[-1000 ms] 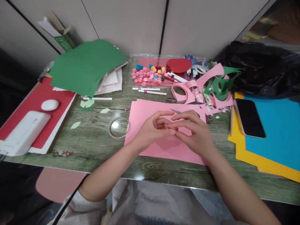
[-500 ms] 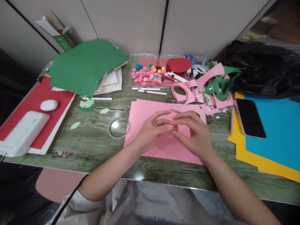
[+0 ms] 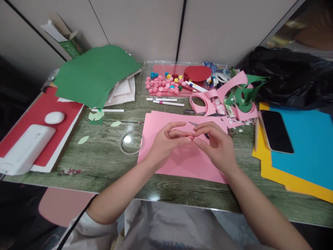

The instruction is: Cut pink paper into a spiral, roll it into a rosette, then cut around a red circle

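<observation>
Between my hands is a small pink paper roll (image 3: 191, 137), partly hidden by fingertips. My left hand (image 3: 170, 139) pinches it between thumb and fingers. On its right side, the thumb and fingertips of my right hand (image 3: 215, 144) close on the same roll. Both hands are above pink paper sheets (image 3: 169, 163) on the table. Beyond the fingers, the tip of scissors (image 3: 193, 123) shows, the rest mostly covered by my right hand. Similar small rolled paper flowers (image 3: 160, 84), mostly pink, lie in a clear plastic tray (image 3: 145, 91) at the back.
Left of the pink sheets lies a tape roll (image 3: 131, 142), with leaf cutouts (image 3: 83, 140) farther left. Pink paper scraps (image 3: 205, 104) pile up behind my right hand. A phone (image 3: 277, 132) rests on blue paper (image 3: 307, 149) at right. Green paper (image 3: 96, 74) is at back left.
My hands have drawn slightly apart, and the pink roll shows more between the fingertips. My right fingers have shifted around it. Things on the table have stayed in place.
</observation>
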`<state>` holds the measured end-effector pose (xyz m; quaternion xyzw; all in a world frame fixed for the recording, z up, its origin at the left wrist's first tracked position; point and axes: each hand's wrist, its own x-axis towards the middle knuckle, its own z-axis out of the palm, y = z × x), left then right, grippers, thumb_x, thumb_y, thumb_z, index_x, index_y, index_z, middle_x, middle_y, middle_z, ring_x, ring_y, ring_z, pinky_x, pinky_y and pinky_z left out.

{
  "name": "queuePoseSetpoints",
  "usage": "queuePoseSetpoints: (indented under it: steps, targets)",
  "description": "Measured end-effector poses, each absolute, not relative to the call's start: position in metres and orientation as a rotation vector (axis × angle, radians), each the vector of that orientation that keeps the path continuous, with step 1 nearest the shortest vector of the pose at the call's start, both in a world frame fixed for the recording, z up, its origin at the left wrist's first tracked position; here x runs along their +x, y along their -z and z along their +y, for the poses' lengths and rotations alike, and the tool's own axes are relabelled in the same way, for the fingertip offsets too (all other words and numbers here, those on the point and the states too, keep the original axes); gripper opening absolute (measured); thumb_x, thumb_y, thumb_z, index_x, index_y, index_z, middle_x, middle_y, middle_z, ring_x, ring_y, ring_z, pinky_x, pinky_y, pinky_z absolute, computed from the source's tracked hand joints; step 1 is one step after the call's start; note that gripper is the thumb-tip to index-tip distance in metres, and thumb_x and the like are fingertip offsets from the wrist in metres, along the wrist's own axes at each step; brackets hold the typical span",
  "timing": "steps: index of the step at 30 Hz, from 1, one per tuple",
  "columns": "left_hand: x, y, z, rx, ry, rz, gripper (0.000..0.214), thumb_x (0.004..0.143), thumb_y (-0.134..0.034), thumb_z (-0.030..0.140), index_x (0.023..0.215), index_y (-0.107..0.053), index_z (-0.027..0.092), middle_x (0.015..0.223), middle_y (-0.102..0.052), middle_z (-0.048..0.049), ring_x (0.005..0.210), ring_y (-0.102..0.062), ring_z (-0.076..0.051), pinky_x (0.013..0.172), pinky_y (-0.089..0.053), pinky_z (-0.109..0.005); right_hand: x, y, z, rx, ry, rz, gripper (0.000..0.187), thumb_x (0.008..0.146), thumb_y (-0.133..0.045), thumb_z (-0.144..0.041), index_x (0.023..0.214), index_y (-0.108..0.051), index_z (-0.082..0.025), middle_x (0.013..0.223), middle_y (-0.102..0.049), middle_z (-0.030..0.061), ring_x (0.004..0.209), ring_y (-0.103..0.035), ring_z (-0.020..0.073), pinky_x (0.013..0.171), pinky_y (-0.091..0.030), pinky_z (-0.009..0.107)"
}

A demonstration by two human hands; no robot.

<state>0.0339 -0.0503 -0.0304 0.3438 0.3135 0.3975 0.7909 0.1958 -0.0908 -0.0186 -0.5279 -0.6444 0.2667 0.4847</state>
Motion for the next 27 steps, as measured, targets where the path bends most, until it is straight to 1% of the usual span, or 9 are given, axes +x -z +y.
queuePoseSetpoints:
  steps: [7, 12, 19, 27]
  targets:
    - [0.0340, 0.0305, -0.0512, 0.875, -0.873, 0.787, 0.042, 0.060, -0.078, 0.017, 0.099, -0.061, 0.020, 0.076, -0.074, 0.0002, 0.077, -0.069, -0.016, 0.072, -0.052, -0.025, 0.1984, 0.0178, -0.0895, -1.347, -0.680, -1.613, 0.004, 0.076, -0.067, -0.024, 0.079, -0.065, -0.023, 0.093, -0.060, 0.0043, 0.094, -0.057, 0.0211, 0.086, -0.043, 0.040]
    - [0.0345, 0.0316, -0.0520, 0.883, -0.859, 0.793, 0.043, 0.061, -0.078, 0.019, 0.101, -0.060, 0.021, 0.078, -0.074, 0.0001, 0.072, -0.069, -0.014, 0.071, -0.054, -0.025, 0.1987, 0.0205, -0.0889, -1.364, -0.683, -1.609, 0.005, 0.074, -0.068, -0.023, 0.075, -0.063, -0.023, 0.094, -0.060, 0.0040, 0.094, -0.057, 0.0211, 0.087, -0.043, 0.040]
    - [0.0348, 0.0320, -0.0533, 0.928, -0.894, 0.804, 0.043, 0.062, -0.077, 0.020, 0.101, -0.060, 0.021, 0.078, -0.072, -0.0004, 0.075, -0.068, -0.015, 0.070, -0.054, -0.025, 0.1954, 0.0193, -0.0894, -1.420, -0.568, -1.615, 0.006, 0.073, -0.066, -0.017, 0.074, -0.063, -0.022, 0.092, -0.060, 0.0031, 0.092, -0.058, 0.0201, 0.082, -0.044, 0.038]
    - [0.0352, 0.0321, -0.0526, 0.994, -0.939, 0.817, 0.041, 0.063, -0.076, 0.021, 0.100, -0.059, 0.020, 0.077, -0.071, -0.0010, 0.079, -0.068, -0.015, 0.073, -0.053, -0.026, 0.1964, 0.0181, -0.0892, -1.443, -0.529, -1.670, 0.006, 0.074, -0.065, -0.019, 0.077, -0.066, -0.023, 0.092, -0.061, 0.0033, 0.091, -0.059, 0.0204, 0.082, -0.046, 0.038]
